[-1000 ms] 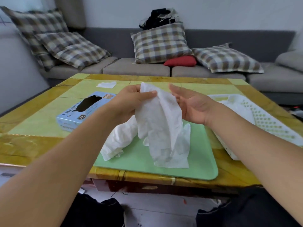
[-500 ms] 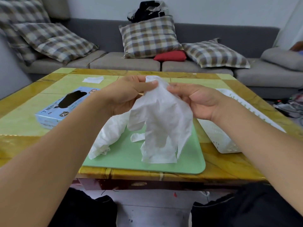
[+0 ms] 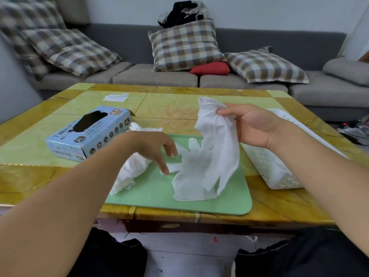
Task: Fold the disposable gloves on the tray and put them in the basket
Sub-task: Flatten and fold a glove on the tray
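The desk (image 3: 169, 105) in front of me is tiled yellow and green, and a green tray (image 3: 159, 196) lies at its near edge, close to the middle. A white perforated basket (image 3: 271, 168) stands just beside the tray toward the right edge of the desk, and a blue glove box (image 3: 89, 132) marked XL sits toward the left edge, just beyond the tray's far left corner. My right hand (image 3: 253, 126) is clenched on the cuff end of one white disposable glove (image 3: 215, 148), pinching it above the tray so it hangs down, its lower end reaching the tray surface. My left hand (image 3: 151, 146) is released, fingers loosely spread and pointing down over the tray beside that hanging glove; I cannot tell whether a fingertip touches it. A second, crumpled glove (image 3: 129, 172) lies on the tray's left side, partly under my left wrist. A small white scrap (image 3: 115, 96) rests near the far left corner of the desk.
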Demonstrator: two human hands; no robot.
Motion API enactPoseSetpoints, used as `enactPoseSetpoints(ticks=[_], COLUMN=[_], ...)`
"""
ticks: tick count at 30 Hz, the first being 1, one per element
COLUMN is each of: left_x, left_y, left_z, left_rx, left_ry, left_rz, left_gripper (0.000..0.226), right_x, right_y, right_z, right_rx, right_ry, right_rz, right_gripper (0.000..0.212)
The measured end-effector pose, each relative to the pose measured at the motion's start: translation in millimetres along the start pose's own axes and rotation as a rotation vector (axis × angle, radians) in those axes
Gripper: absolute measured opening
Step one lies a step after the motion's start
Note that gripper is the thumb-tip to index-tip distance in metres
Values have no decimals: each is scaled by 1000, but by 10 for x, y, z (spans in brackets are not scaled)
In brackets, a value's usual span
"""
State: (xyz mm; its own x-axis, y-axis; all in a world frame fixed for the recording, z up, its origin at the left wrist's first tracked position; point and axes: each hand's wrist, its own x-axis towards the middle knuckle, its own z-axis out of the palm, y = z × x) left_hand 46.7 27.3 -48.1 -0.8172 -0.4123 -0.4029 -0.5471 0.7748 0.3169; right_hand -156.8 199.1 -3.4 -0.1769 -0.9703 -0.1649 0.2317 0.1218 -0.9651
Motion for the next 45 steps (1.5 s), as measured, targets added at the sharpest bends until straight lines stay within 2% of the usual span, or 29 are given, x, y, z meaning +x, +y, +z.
enactPoseSetpoints(ticks=[3, 6, 10, 13, 15, 18, 20, 22, 24, 27, 30, 32, 34, 35, 37, 39, 40, 41, 43, 45], left_x=[139, 195, 191, 105, -41, -282, -364, -354, -298, -280, -227, -128, -51, -19, -19, -107, -157, -190, -215, -156], left_y=[40, 41, -55, -38, 29, 158, 283, 416, 441, 350, 252, 209, 228, 258, 343, 433, 457, 446, 359, 231], left_z=[130, 96, 33, -13, -101, -238, -265, -270, -272, -283, -262, -232, -222, -238, -329, -460, -499, -507, -418, -226], left_rx=[98, 142, 211, 160, -14, -503, -762, -893, -963, -982, -902, -875, -904, -946, -979, -842, -765, -698, -592, -540], left_ry=[-7, 110, 184, 78, 28, -46, 10, 215, 360, 332, 242, 264, 372, 472, 759, 1016, 1082, 1113, 1081, 894], left_rz=[35, 76, 66, 43, 61, 331, 427, 379, 306, 220, 58, -56, -98, -49, 137, 314, 379, 416, 408, 360], left_gripper=[48, 23, 32, 48, 60, 70, 57, 43, 52, 37, 33, 21, 17, 16, 13, 10, 10, 10, 10, 10], right_x=[-34, -46, -46, -51, -53, -35, -19, 20, 66, 132, 237, 353, 470, 515, 551, 473, 422, 384, 352, 378], right_y=[-1, -18, -1, 39, 57, 58, 58, 60, 56, 104, 223, 278, 283, 255, 128, -60, -125, -143, -39, 187], right_z=[16, 29, 40, 77, 114, 179, 224, 241, 233, 203, 191, 197, 214, 222, 241, 270, 287, 293, 295, 279], right_rx=[41, 87, 108, 114, 87, 74, 72, 49, -7, -95, -134, -207, -273, -280, -305, -407, -460, -511, -620, -755], right_ry=[8, -18, -21, -46, -61, -122, -185, -205, -156, -73, -2, 107, 255, 329, 434, 472, 470, 461, 403, 311], right_rz=[12, 48, 103, 132, 119, 94, 76, 34, -15, 4, 98, 125, 52, -50, -377, -720, -839, -907, -883, -744], right_gripper=[29, 30, 31, 28, 29, 35, 38, 39, 38, 41, 32, 26, 28, 28, 17, 10, 9, 8, 7, 7])
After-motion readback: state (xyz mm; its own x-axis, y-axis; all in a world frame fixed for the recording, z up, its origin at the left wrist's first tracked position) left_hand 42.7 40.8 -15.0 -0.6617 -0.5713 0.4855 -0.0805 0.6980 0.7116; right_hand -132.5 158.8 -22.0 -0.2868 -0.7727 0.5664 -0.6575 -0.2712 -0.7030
